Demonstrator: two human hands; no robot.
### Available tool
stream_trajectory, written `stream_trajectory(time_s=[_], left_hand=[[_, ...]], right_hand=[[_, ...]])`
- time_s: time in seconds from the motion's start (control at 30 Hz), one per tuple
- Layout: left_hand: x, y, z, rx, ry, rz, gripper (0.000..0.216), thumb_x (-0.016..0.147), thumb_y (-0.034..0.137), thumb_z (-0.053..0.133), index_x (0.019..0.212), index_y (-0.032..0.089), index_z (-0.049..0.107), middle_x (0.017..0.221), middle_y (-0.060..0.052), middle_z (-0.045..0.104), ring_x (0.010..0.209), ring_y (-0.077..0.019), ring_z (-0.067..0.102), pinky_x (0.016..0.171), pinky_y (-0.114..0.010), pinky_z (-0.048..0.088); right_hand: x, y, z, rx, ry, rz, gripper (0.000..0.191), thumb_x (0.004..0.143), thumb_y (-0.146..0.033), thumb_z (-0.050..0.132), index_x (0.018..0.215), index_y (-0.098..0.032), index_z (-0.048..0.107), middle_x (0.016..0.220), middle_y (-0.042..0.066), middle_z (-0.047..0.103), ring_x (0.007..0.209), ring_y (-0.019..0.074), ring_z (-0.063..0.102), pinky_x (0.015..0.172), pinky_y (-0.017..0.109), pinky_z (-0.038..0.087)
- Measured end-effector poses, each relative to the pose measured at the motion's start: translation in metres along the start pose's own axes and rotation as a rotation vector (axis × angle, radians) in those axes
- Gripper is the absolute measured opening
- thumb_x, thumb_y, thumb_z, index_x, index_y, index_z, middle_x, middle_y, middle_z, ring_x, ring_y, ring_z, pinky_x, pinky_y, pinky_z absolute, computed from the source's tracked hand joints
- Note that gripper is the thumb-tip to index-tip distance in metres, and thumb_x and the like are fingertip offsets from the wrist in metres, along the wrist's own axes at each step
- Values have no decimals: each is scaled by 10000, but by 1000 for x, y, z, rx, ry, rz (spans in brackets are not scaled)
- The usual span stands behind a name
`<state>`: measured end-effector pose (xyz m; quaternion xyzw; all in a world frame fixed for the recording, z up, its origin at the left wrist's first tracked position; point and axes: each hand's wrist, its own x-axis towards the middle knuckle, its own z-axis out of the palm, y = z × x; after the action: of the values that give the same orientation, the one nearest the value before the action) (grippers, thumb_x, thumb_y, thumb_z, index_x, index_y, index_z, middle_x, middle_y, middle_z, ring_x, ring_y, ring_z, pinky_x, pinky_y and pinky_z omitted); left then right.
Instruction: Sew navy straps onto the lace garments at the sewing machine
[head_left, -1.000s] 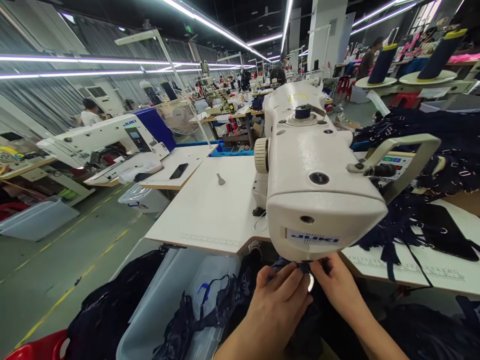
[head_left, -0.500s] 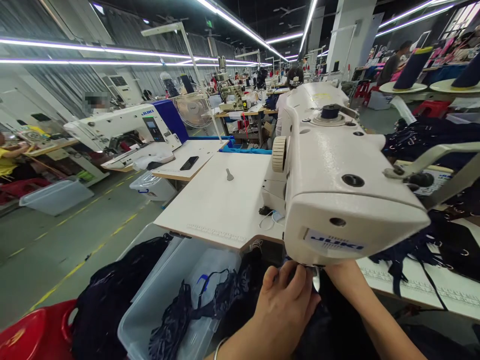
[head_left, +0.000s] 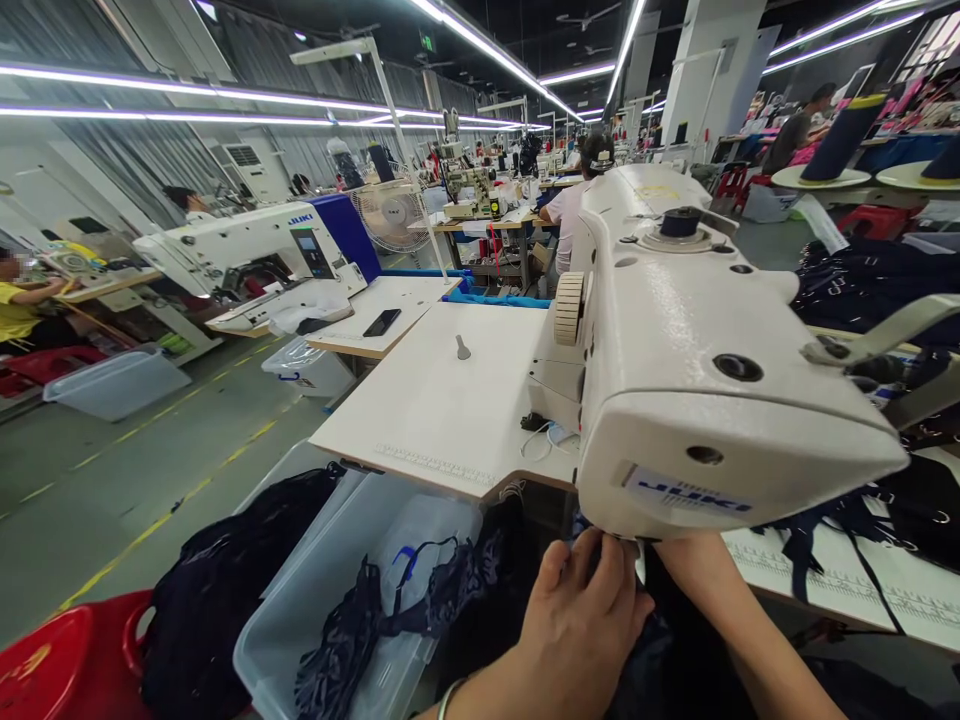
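A white Juki sewing machine (head_left: pixel 697 370) fills the centre right, its head end toward me. My left hand (head_left: pixel 581 620) lies just under that head, fingers bent together and pressed on dark navy fabric (head_left: pixel 660 660). My right hand (head_left: pixel 686 560) reaches under the head from the right; its fingers are hidden by the machine, only wrist and forearm show. The navy fabric spreads below both hands.
White sewing table (head_left: pixel 442 400) to the left of the machine. A clear plastic bin (head_left: pixel 330 600) with navy lace pieces stands below it, a red tub (head_left: pixel 52 670) at bottom left. Navy straps (head_left: pixel 900 510) lie on the right. Other machines and workers fill the background.
The view has moved closer and slightly left. My right hand has slid further under the machine head, so its fingers are now hidden. My left hand stays on the fabric.
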<state>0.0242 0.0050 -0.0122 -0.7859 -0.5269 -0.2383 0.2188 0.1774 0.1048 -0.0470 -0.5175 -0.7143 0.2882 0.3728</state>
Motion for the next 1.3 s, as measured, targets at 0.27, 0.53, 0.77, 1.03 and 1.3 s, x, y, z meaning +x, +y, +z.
stream_trajectory(time_s=[0.27,0.53,0.77,1.03,1.3], left_hand=[[0,3,2,11,31,2,289,964,359,529,1143,172,657,1112,-33,631,1058,-172,541,945,-322,309],[-2,6,2,90,57,8,311,951,393,533,1114,171,679,1119,-32,625,1039,-193,547,939,-327,315],[-6,1,1,104,24,32,395,928,494,529,1127,184,671,1162,-46,616,1046,-217,554,948,-347,324],[-11,-9,0,60,-22,98,464,945,525,487,1198,163,629,1239,-72,579,1114,-221,524,934,-340,332],[-14,-13,-3,22,-53,132,407,968,484,479,1226,194,604,1222,-48,590,1150,-196,504,920,-329,334]], right_hand=[[6,-6,0,-30,-25,-37,210,738,-321,504,751,-243,699,719,109,736,853,338,681,820,454,533],[9,-1,2,-66,-23,-75,130,705,-351,571,674,-267,666,718,118,719,1007,384,628,852,522,516],[8,-2,2,-61,-8,-86,158,730,-391,581,638,-279,642,665,109,699,960,376,643,839,512,526],[7,7,7,-22,-12,-94,195,733,-437,550,667,-282,647,657,94,697,934,374,645,814,502,528],[10,6,4,-18,-17,-107,172,705,-406,563,615,-285,646,608,72,695,886,350,663,804,453,532]])
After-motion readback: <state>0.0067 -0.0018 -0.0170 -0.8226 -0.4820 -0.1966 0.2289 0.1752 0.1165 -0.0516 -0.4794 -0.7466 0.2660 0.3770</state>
